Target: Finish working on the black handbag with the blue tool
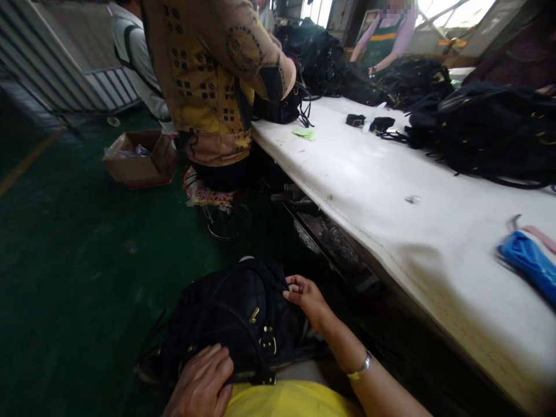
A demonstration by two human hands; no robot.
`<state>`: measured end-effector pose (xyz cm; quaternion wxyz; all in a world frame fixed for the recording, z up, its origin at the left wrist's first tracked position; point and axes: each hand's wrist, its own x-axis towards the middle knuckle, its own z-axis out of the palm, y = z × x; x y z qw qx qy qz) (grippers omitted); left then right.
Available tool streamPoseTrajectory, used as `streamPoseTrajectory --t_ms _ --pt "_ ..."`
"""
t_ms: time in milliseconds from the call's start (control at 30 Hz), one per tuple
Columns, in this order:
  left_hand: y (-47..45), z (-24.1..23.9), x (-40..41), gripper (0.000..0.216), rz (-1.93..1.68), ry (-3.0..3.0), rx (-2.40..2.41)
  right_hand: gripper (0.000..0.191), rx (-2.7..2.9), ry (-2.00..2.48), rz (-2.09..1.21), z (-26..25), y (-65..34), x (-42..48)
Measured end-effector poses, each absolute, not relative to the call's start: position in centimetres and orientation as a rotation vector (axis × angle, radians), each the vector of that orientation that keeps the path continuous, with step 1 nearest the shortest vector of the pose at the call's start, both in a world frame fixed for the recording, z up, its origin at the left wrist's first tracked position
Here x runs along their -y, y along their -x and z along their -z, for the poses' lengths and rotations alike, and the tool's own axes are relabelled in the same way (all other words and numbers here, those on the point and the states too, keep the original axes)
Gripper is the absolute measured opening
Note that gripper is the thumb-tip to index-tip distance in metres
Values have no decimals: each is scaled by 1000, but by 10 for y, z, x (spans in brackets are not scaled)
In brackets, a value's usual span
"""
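Head view: my left hand point(202, 382) presses flat on the unlabelled black bag point(234, 318) while my right hand point(304, 295) pinches its top edge.

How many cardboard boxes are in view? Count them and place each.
1. A single open cardboard box sits on the green floor, left of the seated co-worker; others may be hidden behind people.

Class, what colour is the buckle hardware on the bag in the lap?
Gold buckle on black bag; head view.
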<state>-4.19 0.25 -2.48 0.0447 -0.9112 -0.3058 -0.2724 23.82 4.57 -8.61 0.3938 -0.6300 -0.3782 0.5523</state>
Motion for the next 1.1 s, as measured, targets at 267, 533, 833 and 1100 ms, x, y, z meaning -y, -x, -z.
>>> streamPoseTrajectory --t_ms 267,533,833,1100 --pt "53 36 -5 23 750 2806 922 40 770 1347 -1411 106 -230 -33" --pt "52 32 -7 22 718 2815 909 28 1274 1413 -1206 95 -246 -41" --pt "56 40 -5 22 692 2827 939 27 1830 1508 -958 71 -260 -55" --pt "61 46 -2 21 692 2841 941 16 1693 1509 -999 82 -255 -56"
